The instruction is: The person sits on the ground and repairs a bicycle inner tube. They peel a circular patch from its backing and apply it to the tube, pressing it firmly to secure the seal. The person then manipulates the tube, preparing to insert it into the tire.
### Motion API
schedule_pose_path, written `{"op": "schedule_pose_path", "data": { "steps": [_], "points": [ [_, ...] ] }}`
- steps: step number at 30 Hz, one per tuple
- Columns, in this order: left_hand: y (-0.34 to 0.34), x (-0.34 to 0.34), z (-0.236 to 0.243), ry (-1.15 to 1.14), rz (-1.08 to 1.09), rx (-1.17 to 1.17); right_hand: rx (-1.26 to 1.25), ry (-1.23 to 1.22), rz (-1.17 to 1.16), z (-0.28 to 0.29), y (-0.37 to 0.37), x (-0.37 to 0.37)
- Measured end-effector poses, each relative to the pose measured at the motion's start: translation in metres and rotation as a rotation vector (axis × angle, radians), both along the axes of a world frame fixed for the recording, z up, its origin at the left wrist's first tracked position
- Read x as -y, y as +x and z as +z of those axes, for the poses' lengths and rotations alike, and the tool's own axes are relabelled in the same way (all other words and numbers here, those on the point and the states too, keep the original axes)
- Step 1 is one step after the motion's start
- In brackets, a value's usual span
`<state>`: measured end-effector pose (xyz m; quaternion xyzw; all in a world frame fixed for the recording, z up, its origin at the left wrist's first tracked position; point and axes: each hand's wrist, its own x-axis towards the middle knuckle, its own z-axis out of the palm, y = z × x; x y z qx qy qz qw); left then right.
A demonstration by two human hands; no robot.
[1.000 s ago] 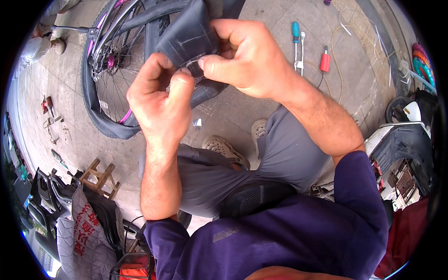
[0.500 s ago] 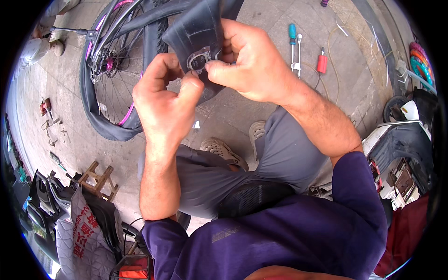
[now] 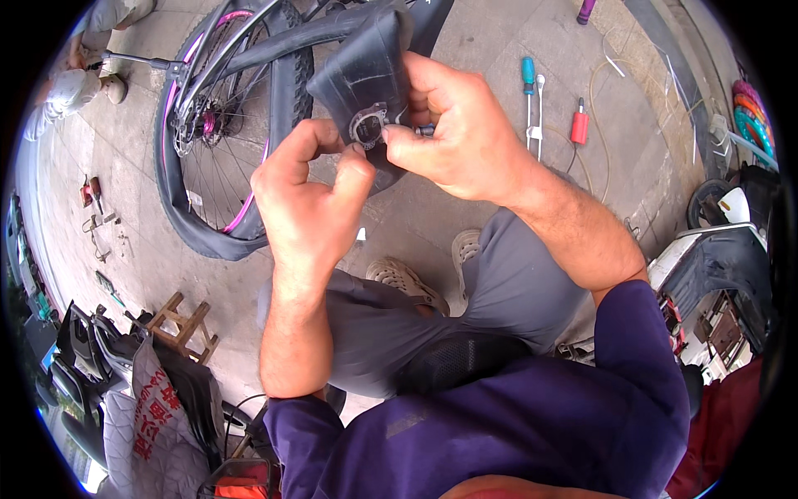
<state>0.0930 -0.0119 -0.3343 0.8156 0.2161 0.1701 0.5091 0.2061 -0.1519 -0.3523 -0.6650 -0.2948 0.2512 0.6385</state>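
A black rubber inner tube (image 3: 356, 71) is held up flattened in front of me, with a round patch (image 3: 368, 126) under a shiny, ragged clear film on it. My left hand (image 3: 312, 195) is closed, thumb and curled forefinger pinching at the patch's lower left edge. From the right, my right hand (image 3: 470, 125) grips the tube's edge, fingers behind it and thumb pressing on the patch's right side. The fingertips partly cover the film's edges.
Behind the tube lies a bicycle wheel (image 3: 174, 195) with pink rim and loose tire. A teal-handled screwdriver (image 3: 529, 79), a spanner (image 3: 540, 108) and a red-handled tool (image 3: 579, 125) lie on the pavement at right. A wooden stool (image 3: 179, 328) stands left, and a person (image 3: 75, 87) is at far left.
The whole view has shifted slightly, so everything sits a little lower and further right. Both hands keep their hold at the patch, with only slight finger movement.
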Motion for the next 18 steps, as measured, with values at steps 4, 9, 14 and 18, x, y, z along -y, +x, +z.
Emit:
{"op": "schedule_pose_path", "data": {
  "steps": [4,9,14,18],
  "points": [
    [0.001,-0.003,-0.008,0.036,-0.025,0.064,-0.008,0.076,-0.011,-0.003,-0.004,-0.004],
    [-0.002,0.000,-0.004,-0.058,0.012,0.003,-0.054,-0.012,0.036,0.001,-0.002,0.002],
    [-0.003,-0.001,-0.007,-0.274,0.019,0.063,-0.131,0.026,0.136,0.007,0.003,0.003],
    [-0.004,0.002,-0.004,-0.115,-0.018,0.027,0.005,0.084,-0.011,-0.008,-0.002,-0.004]
  ]
}}
